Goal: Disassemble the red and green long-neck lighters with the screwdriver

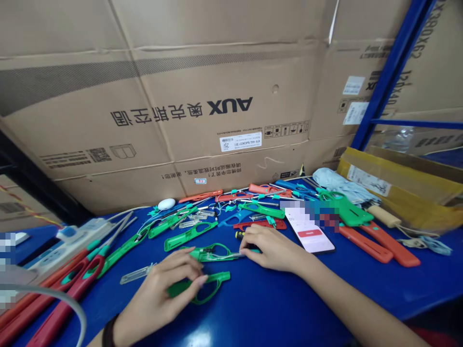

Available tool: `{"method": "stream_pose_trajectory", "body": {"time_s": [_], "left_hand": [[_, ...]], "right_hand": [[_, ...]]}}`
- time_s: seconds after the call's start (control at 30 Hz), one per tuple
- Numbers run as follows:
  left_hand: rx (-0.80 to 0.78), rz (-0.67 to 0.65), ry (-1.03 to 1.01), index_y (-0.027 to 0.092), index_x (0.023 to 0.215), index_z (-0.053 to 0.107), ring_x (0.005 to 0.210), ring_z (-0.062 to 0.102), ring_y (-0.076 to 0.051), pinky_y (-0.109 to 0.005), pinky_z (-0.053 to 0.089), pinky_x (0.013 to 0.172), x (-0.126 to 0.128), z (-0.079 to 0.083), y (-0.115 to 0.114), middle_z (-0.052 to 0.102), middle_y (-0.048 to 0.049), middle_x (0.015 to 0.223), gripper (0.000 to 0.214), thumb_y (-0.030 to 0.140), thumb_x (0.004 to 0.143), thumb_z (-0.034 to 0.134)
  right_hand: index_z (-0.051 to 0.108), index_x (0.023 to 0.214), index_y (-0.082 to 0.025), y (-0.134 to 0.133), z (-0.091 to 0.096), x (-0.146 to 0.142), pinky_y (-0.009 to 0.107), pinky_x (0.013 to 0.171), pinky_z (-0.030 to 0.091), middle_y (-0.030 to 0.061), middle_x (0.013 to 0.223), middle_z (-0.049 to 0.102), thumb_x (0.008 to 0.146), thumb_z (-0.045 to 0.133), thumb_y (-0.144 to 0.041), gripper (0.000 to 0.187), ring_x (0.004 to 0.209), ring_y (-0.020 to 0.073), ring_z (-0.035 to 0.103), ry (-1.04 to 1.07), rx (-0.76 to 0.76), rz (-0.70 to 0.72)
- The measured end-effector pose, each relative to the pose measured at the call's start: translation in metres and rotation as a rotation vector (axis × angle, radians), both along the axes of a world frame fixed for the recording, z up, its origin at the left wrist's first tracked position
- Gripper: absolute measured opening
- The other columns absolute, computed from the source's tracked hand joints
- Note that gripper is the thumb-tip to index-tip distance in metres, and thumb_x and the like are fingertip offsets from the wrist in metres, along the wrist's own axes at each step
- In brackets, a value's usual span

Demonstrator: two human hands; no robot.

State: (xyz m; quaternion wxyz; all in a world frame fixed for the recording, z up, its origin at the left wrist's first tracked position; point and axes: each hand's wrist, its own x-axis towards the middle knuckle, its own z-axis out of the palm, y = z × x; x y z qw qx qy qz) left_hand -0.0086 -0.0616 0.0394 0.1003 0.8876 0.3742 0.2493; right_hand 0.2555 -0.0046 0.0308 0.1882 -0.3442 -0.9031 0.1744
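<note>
A green lighter half-shell (207,254) with a white wire and small parts in it lies on the blue table. My right hand (265,248) pinches the thin metal rod (236,255) that sticks out of its right end. Over a second green half-shell (218,284), closer to me, is my left hand (170,284). Its fingers are bent and apart, with nothing visible between them, and they cover part of that shell. Left of this hand lies a clear plastic lighter tank (135,274). Behind the right fingertips shows the yellow-and-black end of a tool (239,234).
Loose green, orange and blue lighter parts (190,235) spread across the back, before a large cardboard box (173,86). Long red lighters (68,308) and a power strip (65,246) lie left. A phone (314,236), orange lighters (383,241) and a yellow-taped box (405,193) are right.
</note>
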Motion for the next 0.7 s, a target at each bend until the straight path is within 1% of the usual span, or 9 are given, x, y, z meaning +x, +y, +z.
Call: {"method": "stream_pose_trajectory", "body": {"time_s": [0.03, 0.07, 0.1, 0.17, 0.23, 0.3, 0.4, 0.53, 0.7], "left_hand": [[0.015, 0.017, 0.014, 0.022, 0.082, 0.064, 0.086, 0.065, -0.016, -0.033, 0.048, 0.094, 0.008, 0.0, 0.004, 0.069, -0.0008, 0.088, 0.011, 0.022, 0.087, 0.055], [0.026, 0.029, 0.041, 0.023, 0.092, 0.065, 0.092, 0.064, -0.017, -0.035, 0.047, 0.096, 0.017, 0.0, 0.008, 0.069, -0.0024, 0.096, 0.012, 0.023, 0.088, 0.054], [0.028, 0.031, 0.077, 0.024, 0.102, 0.064, 0.097, 0.063, -0.019, -0.038, 0.045, 0.098, 0.025, -0.001, 0.012, 0.068, -0.0032, 0.103, 0.017, 0.023, 0.087, 0.055], [0.024, 0.038, 0.129, 0.026, 0.108, 0.062, 0.1, 0.063, -0.02, -0.044, 0.041, 0.102, 0.037, -0.004, 0.02, 0.068, -0.0032, 0.107, 0.024, 0.022, 0.085, 0.058], [0.013, 0.034, 0.144, 0.027, 0.107, 0.063, 0.1, 0.063, -0.02, -0.045, 0.039, 0.102, 0.042, -0.009, 0.027, 0.068, -0.0021, 0.107, 0.025, 0.02, 0.083, 0.059], [0.0, 0.023, 0.132, 0.028, 0.104, 0.065, 0.099, 0.064, -0.019, -0.045, 0.039, 0.102, 0.042, -0.014, 0.031, 0.069, -0.0008, 0.105, 0.022, 0.019, 0.084, 0.059], [-0.029, 0.011, 0.074, 0.028, 0.101, 0.067, 0.097, 0.064, -0.018, -0.043, 0.04, 0.101, 0.038, -0.02, 0.034, 0.07, 0.0, 0.103, 0.018, 0.024, 0.086, 0.059], [-0.073, 0.025, -0.019, 0.028, 0.099, 0.068, 0.097, 0.065, -0.018, -0.039, 0.042, 0.1, 0.035, -0.027, 0.036, 0.071, -0.0001, 0.103, 0.015, 0.028, 0.085, 0.061], [-0.093, 0.051, -0.049, 0.028, 0.096, 0.069, 0.096, 0.065, -0.018, -0.04, 0.04, 0.101, 0.036, -0.03, 0.037, 0.072, 0.0016, 0.101, 0.014, 0.03, 0.084, 0.063]], "right_hand": [[0.065, 0.089, -0.019, 0.0, 0.0, 0.0, 0.029, 0.076, 0.043, 0.0043, 0.092, 0.064, 0.088, 0.055, -0.028, 0.013, 0.087, 0.0177, 0.059, 0.003, -0.004, 0.003], [0.065, 0.089, -0.02, 0.0, 0.0, 0.0, 0.028, 0.076, 0.043, 0.004, 0.092, 0.064, 0.087, 0.057, -0.03, 0.013, 0.087, 0.0178, 0.059, 0.007, -0.009, 0.004], [0.064, 0.09, -0.02, 0.0, 0.0, 0.001, 0.028, 0.076, 0.043, 0.0036, 0.091, 0.064, 0.084, 0.061, -0.032, 0.013, 0.087, 0.0179, 0.059, 0.008, -0.015, 0.003], [0.063, 0.089, -0.02, -0.001, 0.001, 0.001, 0.028, 0.074, 0.043, 0.0028, 0.09, 0.063, 0.08, 0.066, -0.03, 0.014, 0.086, 0.0178, 0.058, 0.001, -0.024, -0.004], [0.063, 0.087, -0.019, -0.001, 0.002, 0.001, 0.027, 0.073, 0.043, 0.0025, 0.089, 0.063, 0.078, 0.067, -0.025, 0.011, 0.084, 0.0173, 0.058, -0.013, -0.03, -0.008], [0.063, 0.086, -0.019, -0.001, 0.002, 0.0, 0.026, 0.072, 0.042, 0.0028, 0.089, 0.063, 0.078, 0.066, -0.021, 0.008, 0.084, 0.017, 0.058, -0.021, -0.031, -0.003], [0.063, 0.086, -0.019, -0.001, 0.001, 0.0, 0.026, 0.073, 0.042, 0.0035, 0.089, 0.063, 0.081, 0.062, -0.023, 0.006, 0.085, 0.0175, 0.058, -0.023, -0.016, 0.009], [0.063, 0.087, -0.019, -0.001, -0.001, 0.0, 0.027, 0.074, 0.042, 0.0035, 0.088, 0.063, 0.084, 0.06, -0.026, 0.008, 0.085, 0.018, 0.058, -0.043, 0.015, 0.014], [0.063, 0.087, -0.019, 0.0, 0.0, -0.002, 0.027, 0.073, 0.042, 0.0029, 0.088, 0.063, 0.085, 0.059, -0.025, 0.008, 0.086, 0.0177, 0.058, -0.058, 0.03, 0.015]]}}
